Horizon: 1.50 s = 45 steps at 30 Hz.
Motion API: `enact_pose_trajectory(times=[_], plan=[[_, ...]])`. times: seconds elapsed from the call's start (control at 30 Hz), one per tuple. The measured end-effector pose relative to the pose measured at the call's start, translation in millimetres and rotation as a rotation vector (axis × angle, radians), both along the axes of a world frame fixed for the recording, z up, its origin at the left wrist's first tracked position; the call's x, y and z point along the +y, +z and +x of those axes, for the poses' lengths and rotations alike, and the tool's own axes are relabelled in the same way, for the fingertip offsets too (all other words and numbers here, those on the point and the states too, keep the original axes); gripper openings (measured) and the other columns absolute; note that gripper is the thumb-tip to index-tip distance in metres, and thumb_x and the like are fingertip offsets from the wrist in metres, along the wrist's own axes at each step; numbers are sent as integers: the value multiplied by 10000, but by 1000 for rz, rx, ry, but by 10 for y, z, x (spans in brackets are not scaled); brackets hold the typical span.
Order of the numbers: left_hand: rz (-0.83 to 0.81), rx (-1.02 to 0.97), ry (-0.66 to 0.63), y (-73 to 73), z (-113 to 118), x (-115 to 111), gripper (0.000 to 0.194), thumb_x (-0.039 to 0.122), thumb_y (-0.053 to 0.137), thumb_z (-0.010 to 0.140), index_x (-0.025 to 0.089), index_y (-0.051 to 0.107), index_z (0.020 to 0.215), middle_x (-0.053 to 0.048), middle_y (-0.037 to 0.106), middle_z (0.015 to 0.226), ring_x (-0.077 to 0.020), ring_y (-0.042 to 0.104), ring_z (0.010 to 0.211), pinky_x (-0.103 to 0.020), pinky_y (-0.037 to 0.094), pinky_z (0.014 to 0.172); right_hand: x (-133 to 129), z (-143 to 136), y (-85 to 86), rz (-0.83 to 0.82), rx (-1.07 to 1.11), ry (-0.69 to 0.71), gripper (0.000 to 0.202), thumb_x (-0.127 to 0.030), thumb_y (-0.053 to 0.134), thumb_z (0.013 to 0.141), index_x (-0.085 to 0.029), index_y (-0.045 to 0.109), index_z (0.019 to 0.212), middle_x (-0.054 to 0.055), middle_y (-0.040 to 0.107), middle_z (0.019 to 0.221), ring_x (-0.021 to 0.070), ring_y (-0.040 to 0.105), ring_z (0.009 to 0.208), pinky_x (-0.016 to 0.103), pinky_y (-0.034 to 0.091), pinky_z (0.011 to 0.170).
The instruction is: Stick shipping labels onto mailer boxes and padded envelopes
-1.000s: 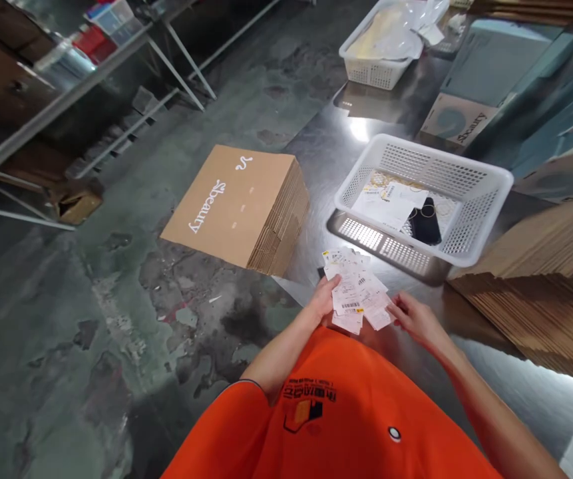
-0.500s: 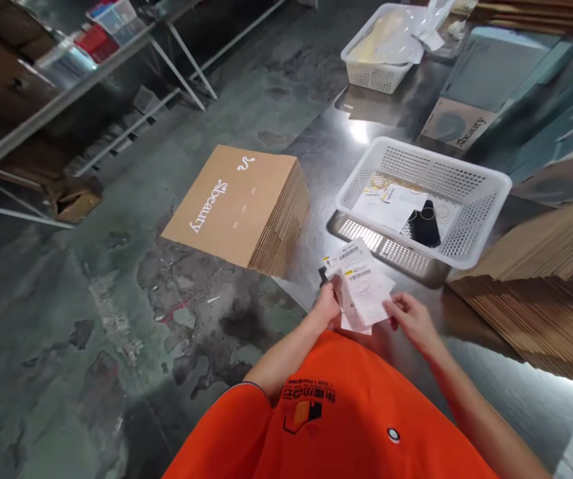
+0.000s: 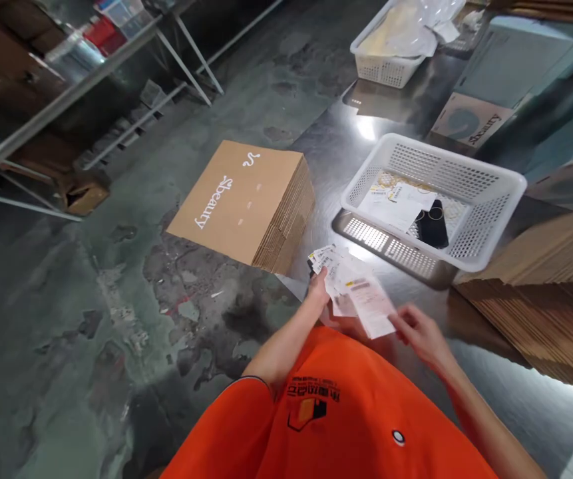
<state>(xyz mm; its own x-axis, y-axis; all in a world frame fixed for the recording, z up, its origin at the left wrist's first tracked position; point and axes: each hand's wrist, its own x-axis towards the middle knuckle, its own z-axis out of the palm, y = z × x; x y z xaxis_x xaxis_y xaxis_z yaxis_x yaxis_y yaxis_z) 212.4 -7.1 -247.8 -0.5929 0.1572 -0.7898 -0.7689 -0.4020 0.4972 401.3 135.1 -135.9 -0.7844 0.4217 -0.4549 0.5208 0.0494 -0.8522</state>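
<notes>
Fanned-out white paper slips with printed barcodes are held at their left side by my left hand, its thumb on top. A small dark object shows behind the slips, too little of it visible to name. My right hand pinches the lower right edge of one slip that lies over the others. Just beyond my hands, a white perforated basket holds more papers, rubber bands and a black phone-like object.
Flattened cardboard boxes are stacked at the metal table's left edge. Another cardboard stack stands on the right. Farther back are a second white basket with plastic bags and pale boxes. A metal rack stands across the floor.
My right hand has drawn the top slip slightly down and right, away from the bundle. The slips in my left hand are spread wider, and that hand has moved a little up and left.
</notes>
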Motion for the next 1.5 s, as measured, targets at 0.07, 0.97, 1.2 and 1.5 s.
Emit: enact_pose_trajectory(times=[0.07, 0.97, 1.2, 1.5], plan=[[-16, 53, -16, 42, 9, -12, 197, 203, 654, 884, 138, 657, 1071, -91, 764, 1007, -229, 715, 1000, -390, 525, 1004, 74, -68, 64, -22, 54, -152, 400, -602, 648, 776, -232, 497, 751, -32, 553, 518, 140, 490, 461, 267, 363, 476], [365, -181, -774, 499, 363, -79, 337, 113, 755, 776, 84, 680, 1103, -164, 763, 1032, -334, 700, 1072, -530, 461, 1071, -60, -1015, -372, -427, 409, -88, 765, -778, 622, 706, -275, 525, 1274, 116, 554, 1387, 321, 540, 1253, 476, 463, 1013], [353, -249, -762, 316, 43, -244, 306, 168, 674, 857, 61, 661, 1143, -167, 764, 1002, -306, 714, 1041, -479, 441, 1081, -181, -1092, -383, -736, 348, -41, 834, -902, 511, 689, -242, 563, 1197, 106, 691, 1097, 306, 664, 1027, 440, 544, 867], [436, -309, -678, 315, 120, -240, 294, 199, 654, 862, 56, 666, 1119, -161, 767, 952, -289, 740, 901, -479, 483, 1021, 13, -1166, -320, -260, 362, 118, 778, -569, 792, 668, -231, 514, 1311, 113, 576, 1331, 286, 568, 1192, 440, 454, 1030]])
